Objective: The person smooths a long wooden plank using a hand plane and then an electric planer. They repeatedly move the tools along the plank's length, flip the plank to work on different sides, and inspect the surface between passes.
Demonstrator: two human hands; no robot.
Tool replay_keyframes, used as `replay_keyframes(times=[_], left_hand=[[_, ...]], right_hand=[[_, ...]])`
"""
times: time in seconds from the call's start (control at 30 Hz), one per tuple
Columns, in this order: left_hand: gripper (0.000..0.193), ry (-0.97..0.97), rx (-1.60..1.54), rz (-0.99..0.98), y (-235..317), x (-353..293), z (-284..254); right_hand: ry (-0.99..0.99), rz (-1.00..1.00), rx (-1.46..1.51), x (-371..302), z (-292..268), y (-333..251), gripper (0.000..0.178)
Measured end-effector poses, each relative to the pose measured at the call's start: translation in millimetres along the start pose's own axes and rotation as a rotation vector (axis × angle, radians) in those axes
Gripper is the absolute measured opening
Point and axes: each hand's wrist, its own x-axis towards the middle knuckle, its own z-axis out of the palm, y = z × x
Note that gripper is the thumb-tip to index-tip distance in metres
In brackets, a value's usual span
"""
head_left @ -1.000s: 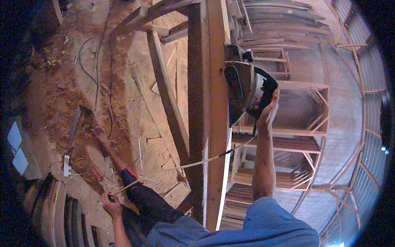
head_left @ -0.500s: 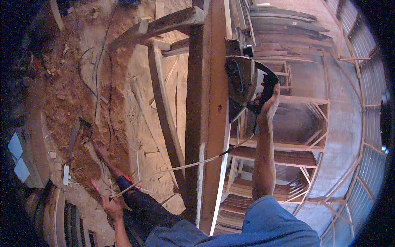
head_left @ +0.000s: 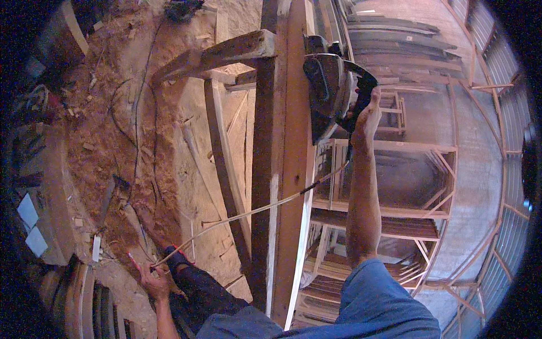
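My right hand [head_left: 366, 110] is wrapped around the black rear handle of a circular saw [head_left: 330, 85]. The saw rests on the right edge of a long brown timber beam [head_left: 293, 147]. A pale, freshly cut edge [head_left: 300, 248] runs along the beam behind it. From the saw, a power cord [head_left: 248, 213] crosses over the beam to the lower left. There my left hand [head_left: 155, 281] is closed on the cord, low beside my leg. The saw's blade is hidden from this view.
Beneath the beam stands a wooden trestle [head_left: 226, 141]. Sawdust and offcuts cover the floor [head_left: 101, 135] at left, with a dark cable [head_left: 138, 130] across it. Wooden frames [head_left: 389, 178] and stacked boards [head_left: 406, 42] lie to the right. My bare foot [head_left: 148, 217] is on the sawdust.
My right hand has pushed the saw farther along the beam, away from me, and the cut edge behind it is longer. The left hand still grips the cord. The view has shifted slightly.
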Motion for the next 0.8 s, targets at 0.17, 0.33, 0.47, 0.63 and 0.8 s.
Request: replay_keyframes(times=[0.17, 0.33, 0.47, 0.63, 0.8], left_hand=[[0.037, -0.032, -0.059, -0.059, 49.8, 28.0, -13.4], [0.032, 0.101, -0.026, 0.085, 97.1, 48.4, -27.6], [0.027, 0.037, 0.001, 0.072, 95.8, 69.8, -20.7], [0.025, 0.102, -0.113, 0.071, 110.9, 96.9, -6.0], [0.026, 0.119, -0.169, 0.072, 161.8, 121.7, -18.8]], right_hand=[[0.013, -0.01, -0.002, 23.5, 26.7, -19.0, 0.071], [-0.009, -0.037, -0.061, 70.8, 52.9, -20.7, 0.071], [0.003, -0.172, -0.112, 111.6, 80.2, -26.1, 0.071], [-0.048, -0.186, -0.115, 158.0, 110.4, -39.8, 0.068], [0.045, -0.275, -0.06, 212.5, 150.5, -46.4, 0.073]])
